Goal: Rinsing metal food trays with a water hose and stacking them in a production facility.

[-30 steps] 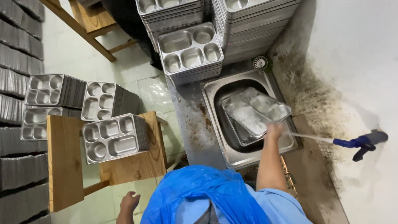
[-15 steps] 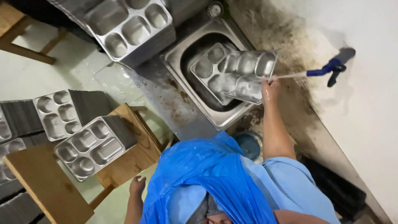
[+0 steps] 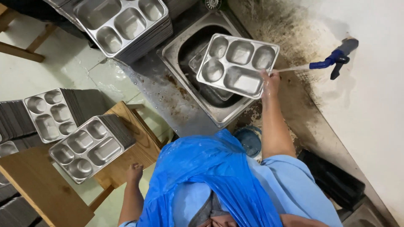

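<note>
Now | right hand (image 3: pixel 269 80) grip clamps steel tray (image 3: pixel 236 64) corner (tray leftward, over sink (image 3: pixel 185 90)) | left hand (image 3: pixel 134 172) loosely curled, empty

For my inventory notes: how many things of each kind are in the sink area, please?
Metal trays over or in the sink: 2, one held by the right hand, one underneath
Sinks: 1
Blue taps: 1
Total: 4

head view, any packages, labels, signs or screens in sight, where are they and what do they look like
None in view: no package, label, sign or screen.
Only bare steel compartment trays: one in the right hand, held tray over the sink; stacks on the wooden stool and floor.
Left hand holds nothing.
</note>
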